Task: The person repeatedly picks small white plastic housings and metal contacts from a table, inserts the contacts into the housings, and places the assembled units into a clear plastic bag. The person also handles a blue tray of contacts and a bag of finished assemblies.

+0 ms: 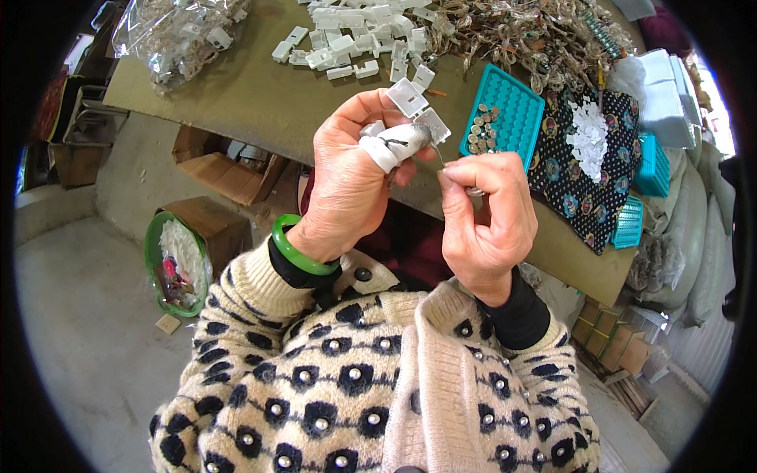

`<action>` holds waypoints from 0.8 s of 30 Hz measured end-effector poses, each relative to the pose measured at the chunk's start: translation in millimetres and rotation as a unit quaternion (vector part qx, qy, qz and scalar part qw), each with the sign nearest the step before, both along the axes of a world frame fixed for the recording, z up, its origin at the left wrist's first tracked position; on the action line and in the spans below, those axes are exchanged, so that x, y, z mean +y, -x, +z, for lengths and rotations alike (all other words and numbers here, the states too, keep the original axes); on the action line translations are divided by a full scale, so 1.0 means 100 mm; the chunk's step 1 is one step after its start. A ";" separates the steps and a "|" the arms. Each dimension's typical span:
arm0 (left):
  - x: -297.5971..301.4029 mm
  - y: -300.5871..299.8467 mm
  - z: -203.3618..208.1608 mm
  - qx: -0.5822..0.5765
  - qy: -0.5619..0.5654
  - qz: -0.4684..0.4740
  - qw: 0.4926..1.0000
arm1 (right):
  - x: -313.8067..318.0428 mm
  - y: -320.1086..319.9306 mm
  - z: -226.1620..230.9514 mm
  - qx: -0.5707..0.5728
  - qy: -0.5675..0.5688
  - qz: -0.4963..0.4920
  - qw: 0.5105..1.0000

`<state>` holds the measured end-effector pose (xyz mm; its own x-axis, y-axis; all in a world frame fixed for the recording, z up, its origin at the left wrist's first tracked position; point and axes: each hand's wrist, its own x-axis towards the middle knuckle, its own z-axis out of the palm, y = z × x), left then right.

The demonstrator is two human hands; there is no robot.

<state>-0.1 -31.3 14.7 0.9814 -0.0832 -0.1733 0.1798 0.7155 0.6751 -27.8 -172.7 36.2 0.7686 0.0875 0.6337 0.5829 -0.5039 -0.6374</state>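
Left hand (347, 177) raised, fingers curled, thumb bandaged; right hand (485, 213) pinching, fingers closed.

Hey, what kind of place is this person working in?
Probably a small home or backyard assembly workshop: a cardboard-covered table bears a heap of white plastic clips, a teal tray holding small metal discs, and cardboard boxes sit on the concrete floor.

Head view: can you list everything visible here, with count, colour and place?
White plastic clips: many, white, heaped on the table top.
Table: one, olive-brown, ahead.
Teal tray: one, holds small round metal pieces.
Patterned cloth: one, black, right, with a pile of white bits.
Clear bag: one, far left.
Cardboard boxes: several, brown, under the table.
Green basin: one, on the floor.
Jade bangle: one, green, left wrist.
Left hand: holds a white clip, thumb taped.
Right hand: fingers pinch a thin metal piece.
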 end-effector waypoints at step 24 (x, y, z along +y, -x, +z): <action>-0.07 -0.03 -0.01 0.032 -0.018 -0.041 0.998 | -0.21 0.04 -0.10 -0.014 0.071 0.036 0.997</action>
